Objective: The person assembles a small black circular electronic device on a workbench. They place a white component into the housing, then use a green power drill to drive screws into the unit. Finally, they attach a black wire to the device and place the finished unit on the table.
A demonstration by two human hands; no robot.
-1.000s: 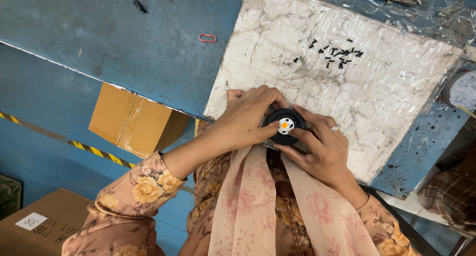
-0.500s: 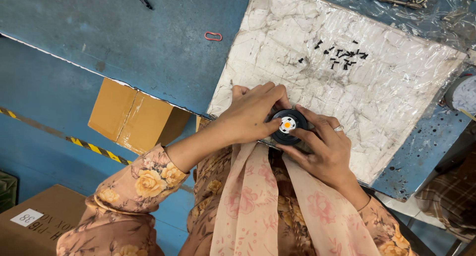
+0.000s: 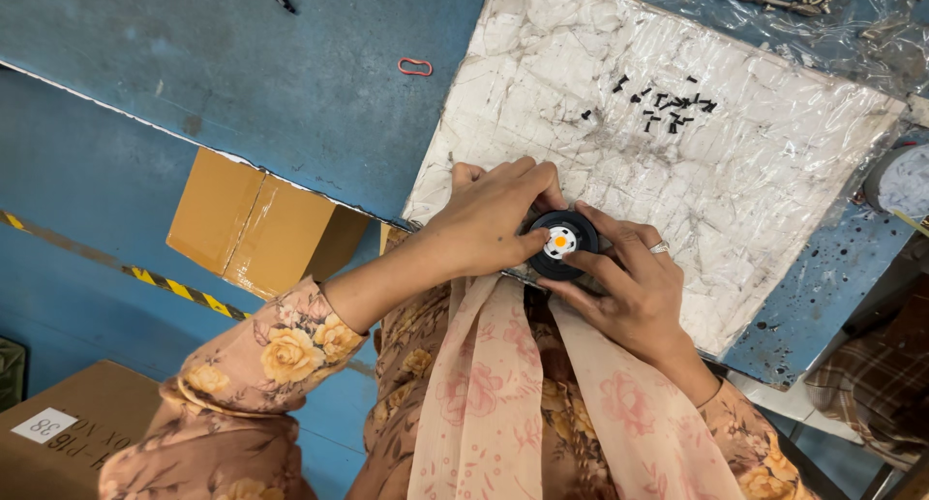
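Two hands: both grip one small black wheel at the near edge of the table, just above the person's lap.
Left hand: curled over the wheel's left side, fingers wrapped on the rim, thumb underneath and hidden.
Right hand: cupped under and beside the wheel, fingertips pinching its right edge; a ring sits on one finger.
Wheel: round, black, with a white hub and an orange centre facing the camera.
Change: compared with half a second and a second ago, the hold is almost the same; the wheel sits in the same spot, the left fingers have crept slightly further round the rim, and the view has tilted a little.
Meaning: judged from this, the work on the wheel is a steady press or turn in place, not a pick-up or a put-down.
Board: white, cracked and scuffed, wrapped in clear film, lying on the table under the hands.
Screws: small black ones scattered on the board's far part, well apart from the hands.
Table: blue, worn; a red band lies on it left of the board.
Room: cardboard boxes stand below on a blue floor with a yellow-black stripe.
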